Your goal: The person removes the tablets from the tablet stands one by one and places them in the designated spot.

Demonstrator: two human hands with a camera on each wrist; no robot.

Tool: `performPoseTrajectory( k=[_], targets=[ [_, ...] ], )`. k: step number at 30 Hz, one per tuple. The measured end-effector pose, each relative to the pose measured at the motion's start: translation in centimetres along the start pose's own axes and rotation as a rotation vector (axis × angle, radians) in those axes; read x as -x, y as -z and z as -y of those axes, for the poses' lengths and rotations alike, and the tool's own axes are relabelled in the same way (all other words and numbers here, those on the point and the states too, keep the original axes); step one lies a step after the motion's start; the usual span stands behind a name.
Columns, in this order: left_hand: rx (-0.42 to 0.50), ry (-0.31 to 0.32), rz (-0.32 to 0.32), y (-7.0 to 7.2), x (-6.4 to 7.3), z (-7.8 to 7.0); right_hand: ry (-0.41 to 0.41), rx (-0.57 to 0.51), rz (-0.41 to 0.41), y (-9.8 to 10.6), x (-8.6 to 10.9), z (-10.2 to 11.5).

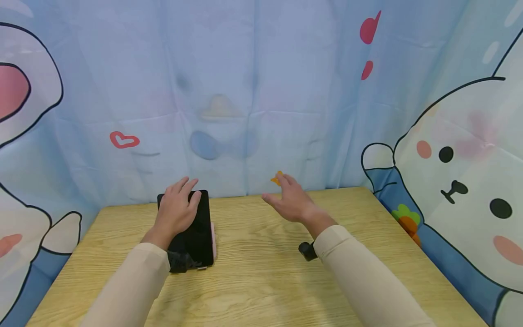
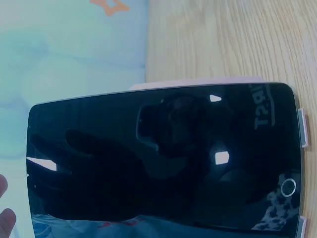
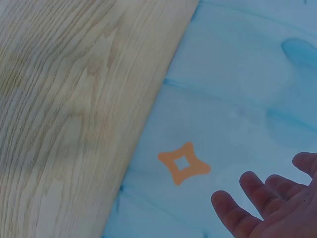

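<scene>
A black tablet (image 1: 200, 243) on a pale pink stand or case lies toward the left of the wooden table. My left hand (image 1: 177, 209) is over its upper part with fingers loosely extended and nothing held; the left wrist view shows the dark glossy screen (image 2: 173, 148) reflecting the hand, with two fingertips at the left edge. Whether the hand touches the screen cannot be told from the head view. My right hand (image 1: 292, 200) is raised above the table's far part, fingers spread and holding nothing. In the right wrist view its fingers (image 3: 228, 213) appear at the lower right.
The light wood table (image 1: 261, 281) has its far edge against a blue curtain (image 1: 253, 91) with cartoon bears and an orange star print (image 3: 184, 163). A black wrist camera (image 1: 307, 250) sits under the right wrist. Pink edging (image 2: 198, 82) sticks out beside the tablet.
</scene>
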State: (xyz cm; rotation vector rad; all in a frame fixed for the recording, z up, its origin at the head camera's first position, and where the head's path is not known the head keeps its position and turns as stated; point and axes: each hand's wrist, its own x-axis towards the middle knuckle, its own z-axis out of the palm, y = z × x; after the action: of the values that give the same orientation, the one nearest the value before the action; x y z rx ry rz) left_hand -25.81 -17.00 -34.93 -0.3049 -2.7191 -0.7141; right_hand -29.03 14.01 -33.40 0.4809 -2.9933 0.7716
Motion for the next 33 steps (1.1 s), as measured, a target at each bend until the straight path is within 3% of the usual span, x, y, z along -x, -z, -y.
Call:
performPoseTrajectory(
  k=[10,21,27,33],
  targets=[
    [0.116,-0.048,-0.091,-0.5,0.3,0.4,0.047,-0.085,0.021,-1.1,0.0,0.2],
    [0.193,-0.090,-0.312,-1.1,1.3,1.5,0.088,-0.156,0.027,-2.1,0.5,0.8],
    [0.241,-0.100,-0.401,-1.3,2.2,2.6,0.120,-0.181,0.028,-2.9,0.4,0.7],
    [0.272,-0.079,-0.437,-1.5,3.3,4.2,0.118,-0.218,0.027,-3.5,0.5,0.9]
  ],
)
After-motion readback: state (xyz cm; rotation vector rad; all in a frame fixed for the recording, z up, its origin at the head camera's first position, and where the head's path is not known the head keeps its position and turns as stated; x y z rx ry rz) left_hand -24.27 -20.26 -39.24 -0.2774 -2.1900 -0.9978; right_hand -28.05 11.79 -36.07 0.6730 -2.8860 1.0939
